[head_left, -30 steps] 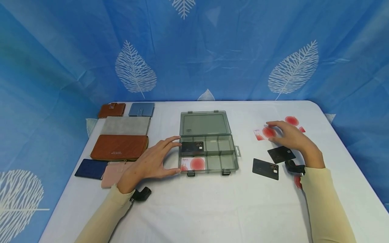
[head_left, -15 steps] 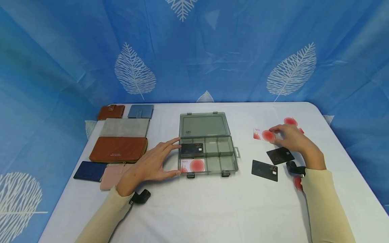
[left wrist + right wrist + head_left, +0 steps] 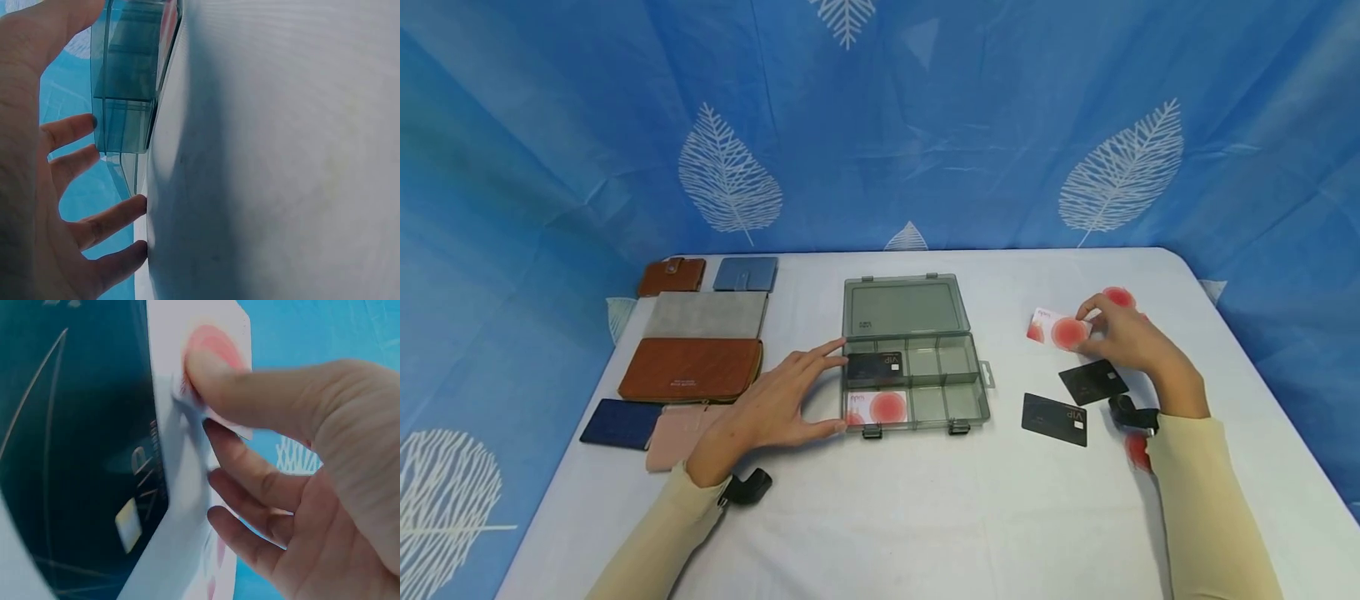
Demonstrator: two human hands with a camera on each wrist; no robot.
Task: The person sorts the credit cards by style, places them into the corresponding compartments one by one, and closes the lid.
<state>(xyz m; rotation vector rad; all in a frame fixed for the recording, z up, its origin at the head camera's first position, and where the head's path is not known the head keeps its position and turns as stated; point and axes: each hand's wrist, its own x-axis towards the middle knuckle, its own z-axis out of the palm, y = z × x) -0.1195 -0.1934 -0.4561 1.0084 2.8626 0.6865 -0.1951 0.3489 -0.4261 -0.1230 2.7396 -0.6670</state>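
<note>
Two hands: right (image 3: 1123, 337) pinches card (image 3: 1056, 328), left (image 3: 775, 408) steadies box (image 3: 917, 379).

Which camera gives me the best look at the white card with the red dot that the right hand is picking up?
The head view: the whole white card shows, pinched by the right hand. The right wrist view shows only a blurred edge under the thumb. The left wrist view misses it.

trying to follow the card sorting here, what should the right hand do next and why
Probably lift the white card with red circles clear and carry it toward the open grey box. The right hand already pinches its edge, the left hand steadies the box's left side, and a matching card lies in the front left compartment.
</note>
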